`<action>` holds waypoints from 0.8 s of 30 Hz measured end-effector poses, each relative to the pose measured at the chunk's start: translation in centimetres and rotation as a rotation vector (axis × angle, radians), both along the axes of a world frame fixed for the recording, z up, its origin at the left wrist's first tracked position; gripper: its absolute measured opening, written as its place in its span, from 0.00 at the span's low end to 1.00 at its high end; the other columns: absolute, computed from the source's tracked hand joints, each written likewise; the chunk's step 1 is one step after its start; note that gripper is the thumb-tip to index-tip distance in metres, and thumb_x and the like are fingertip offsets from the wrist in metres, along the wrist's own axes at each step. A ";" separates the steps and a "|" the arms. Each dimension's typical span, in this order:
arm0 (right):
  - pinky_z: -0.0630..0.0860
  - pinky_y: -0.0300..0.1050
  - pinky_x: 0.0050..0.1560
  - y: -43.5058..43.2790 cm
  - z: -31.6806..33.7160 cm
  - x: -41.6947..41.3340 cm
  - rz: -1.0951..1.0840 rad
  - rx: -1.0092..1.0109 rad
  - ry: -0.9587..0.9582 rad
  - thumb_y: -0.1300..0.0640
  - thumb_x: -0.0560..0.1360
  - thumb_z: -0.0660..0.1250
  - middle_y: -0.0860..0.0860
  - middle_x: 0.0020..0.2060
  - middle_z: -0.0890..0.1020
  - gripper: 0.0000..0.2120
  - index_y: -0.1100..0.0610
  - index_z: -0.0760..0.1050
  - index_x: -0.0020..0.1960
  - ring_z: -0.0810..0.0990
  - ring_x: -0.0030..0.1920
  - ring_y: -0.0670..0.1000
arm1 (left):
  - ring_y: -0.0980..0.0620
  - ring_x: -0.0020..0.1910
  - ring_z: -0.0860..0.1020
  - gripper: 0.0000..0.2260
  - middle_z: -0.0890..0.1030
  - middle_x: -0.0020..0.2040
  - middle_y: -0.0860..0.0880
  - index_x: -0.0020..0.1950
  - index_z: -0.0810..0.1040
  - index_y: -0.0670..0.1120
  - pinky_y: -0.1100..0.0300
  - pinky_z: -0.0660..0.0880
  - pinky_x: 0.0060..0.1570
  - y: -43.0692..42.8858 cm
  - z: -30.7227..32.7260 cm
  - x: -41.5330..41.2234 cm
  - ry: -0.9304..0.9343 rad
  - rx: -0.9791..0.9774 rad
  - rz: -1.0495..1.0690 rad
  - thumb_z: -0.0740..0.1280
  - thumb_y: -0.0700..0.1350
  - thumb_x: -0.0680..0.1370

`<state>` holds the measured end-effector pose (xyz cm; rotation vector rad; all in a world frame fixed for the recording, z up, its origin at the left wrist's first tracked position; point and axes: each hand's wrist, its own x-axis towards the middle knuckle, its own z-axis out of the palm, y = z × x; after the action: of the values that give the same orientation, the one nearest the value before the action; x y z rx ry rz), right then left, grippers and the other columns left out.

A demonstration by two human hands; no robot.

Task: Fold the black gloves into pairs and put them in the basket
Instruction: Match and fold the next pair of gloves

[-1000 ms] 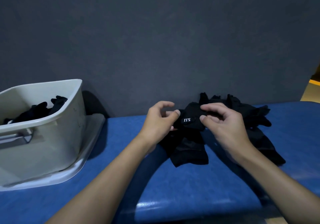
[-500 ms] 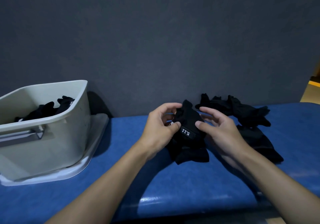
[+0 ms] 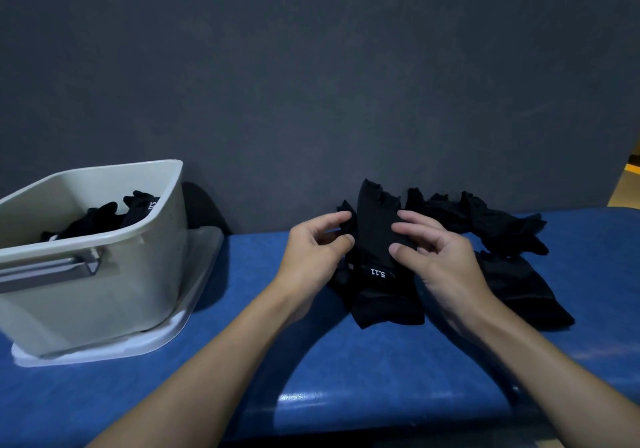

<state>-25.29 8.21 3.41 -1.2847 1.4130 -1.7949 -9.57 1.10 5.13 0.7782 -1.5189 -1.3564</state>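
Recorder: entry, head view; basket (image 3: pixel 114 274) stands at the left of the blue worktop (image 3: pixel 346 361), on a pale tray (image 3: pixel 197 309); black gloves (image 3: pixel 104 217) lie inside it, at least one bundle, count not readable.

Checker: and the one in work?

Recorder: held glove (image 3: pixel 375 229) is upright at mid-worktop, finger ends up; the cuff with the white label (image 3: pixel 377 272) is down, lying on more black fabric; whether that fabric is its partner, I cannot tell.

Checker: hands?

Recorder: left hand (image 3: pixel 311 253) pinches a side flap between thumb and forefinger, fingers (image 3: pixel 332 221) curled; right hand (image 3: pixel 450 264) pinches the opposite edge, thumb in front, fingers (image 3: pixel 415 217) half curled over the fabric; both have hold of the same glove.

Checker: other stock?

Recorder: loose gloves (image 3: pixel 498 226) are heaped against the wall just right of the hands; a flat glove (image 3: pixel 519 292) lies near the right forearm; none looks folded, as far as I can see.

Checker: progress?

Recorder: judged partway; some gloves deposited, one being folded, several left to pair, fold and carry across to the basket.
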 end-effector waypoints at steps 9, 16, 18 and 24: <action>0.78 0.33 0.41 0.1 0.9 0.4 0.051 -0.012 -0.383 0.72 0.75 0.67 0.54 0.50 0.83 0.18 0.58 0.77 0.62 0.85 0.44 0.44 | 0.46 0.45 0.82 0.14 0.84 0.56 0.44 0.57 0.82 0.52 0.54 0.79 0.46 0.4 0.0 0.0 0.019 -0.044 0.053 0.72 0.36 0.76; 0.80 0.36 0.47 -0.1 0.9 0.2 0.095 0.025 -0.438 0.71 0.77 0.62 0.58 0.51 0.85 0.15 0.61 0.77 0.62 0.85 0.52 0.51 | 0.42 0.52 0.83 0.16 0.81 0.60 0.43 0.57 0.81 0.56 0.56 0.82 0.49 0.4 -0.6 0.0 -0.011 -0.088 0.087 0.73 0.37 0.75; 0.80 0.40 0.50 -0.2 0.9 0.1 0.086 0.043 -0.453 0.71 0.78 0.61 0.58 0.51 0.85 0.15 0.62 0.77 0.62 0.85 0.51 0.51 | 0.41 0.53 0.83 0.17 0.81 0.61 0.44 0.56 0.81 0.57 0.53 0.82 0.51 0.4 -0.6 -0.1 -0.007 -0.100 0.090 0.73 0.36 0.75; 0.79 0.50 0.59 -0.2 0.9 0.5 0.164 0.068 -0.560 0.64 0.81 0.59 0.61 0.53 0.83 0.12 0.62 0.76 0.61 0.82 0.52 0.55 | 0.42 0.53 0.83 0.19 0.81 0.61 0.41 0.58 0.81 0.59 0.42 0.76 0.64 0.6 -0.3 -0.1 0.033 -0.071 0.066 0.72 0.37 0.74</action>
<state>-24.78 8.00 4.35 -0.7485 1.0128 -1.7878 -9.67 1.73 4.86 0.7514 -1.4945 -1.2537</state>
